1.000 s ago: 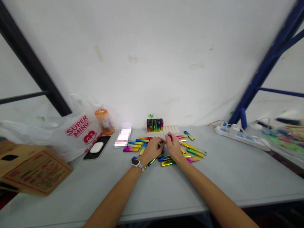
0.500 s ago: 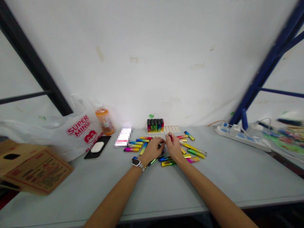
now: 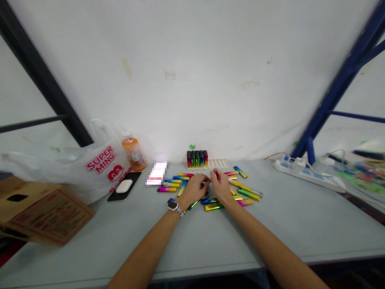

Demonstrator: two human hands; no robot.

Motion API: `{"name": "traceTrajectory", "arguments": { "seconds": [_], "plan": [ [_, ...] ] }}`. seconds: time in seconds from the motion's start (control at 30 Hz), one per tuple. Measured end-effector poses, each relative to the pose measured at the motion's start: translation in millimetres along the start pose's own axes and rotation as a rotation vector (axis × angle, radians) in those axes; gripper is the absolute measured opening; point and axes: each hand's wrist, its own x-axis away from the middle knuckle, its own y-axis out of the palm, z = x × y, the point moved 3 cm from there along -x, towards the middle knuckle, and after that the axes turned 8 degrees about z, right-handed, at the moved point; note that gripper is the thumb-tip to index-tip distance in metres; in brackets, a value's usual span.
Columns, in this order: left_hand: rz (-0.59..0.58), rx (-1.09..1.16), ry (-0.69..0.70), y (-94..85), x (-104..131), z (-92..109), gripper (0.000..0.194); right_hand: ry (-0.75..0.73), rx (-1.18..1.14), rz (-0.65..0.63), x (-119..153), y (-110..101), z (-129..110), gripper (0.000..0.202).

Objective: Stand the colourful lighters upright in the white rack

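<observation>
My left hand (image 3: 197,186), with a watch (image 3: 173,206) on the wrist, is closed, its fingertips meeting those of the other hand. What it pinches is hidden. Curled beside it, my right hand (image 3: 220,185) grips a small object with a dark tip (image 3: 215,171), probably a lighter, mostly covered by the fingers. Shiny rainbow-coloured flat pieces lie loose around both hands, among them a pink-yellow one (image 3: 167,189) at left and a green-yellow one (image 3: 249,195) at right. Just behind, lighters (image 3: 197,159) with black tops stand upright in rows in a white rack.
A pale perforated tray (image 3: 219,163) sits right of the rack. On the left are a blurred-out phone (image 3: 156,174), a black phone (image 3: 136,181) under a white case (image 3: 124,186), an orange bottle (image 3: 134,153), a plastic bag (image 3: 81,160) and a cardboard box (image 3: 51,218). A power strip (image 3: 309,176) lies right.
The view has shifted very slightly. Both hands stay together in the same place, and the loose pieces have not moved.
</observation>
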Motion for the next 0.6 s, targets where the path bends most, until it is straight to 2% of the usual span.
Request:
{"name": "traceTrajectory", "arguments": {
  "seconds": [0.2, 0.6],
  "plan": [
    [-0.006, 0.003, -0.006, -1.9, -0.8, 3.1, 0.014, -0.022, 0.01, -0.016, 1.1, -0.2, -2.2, 0.024],
    [-0.002, 0.046, -0.021, -1.1, -0.7, 2.6, 0.016, 0.018, -0.002, -0.016, 1.6, 2.0, 5.1, 0.031]
  ]
}}
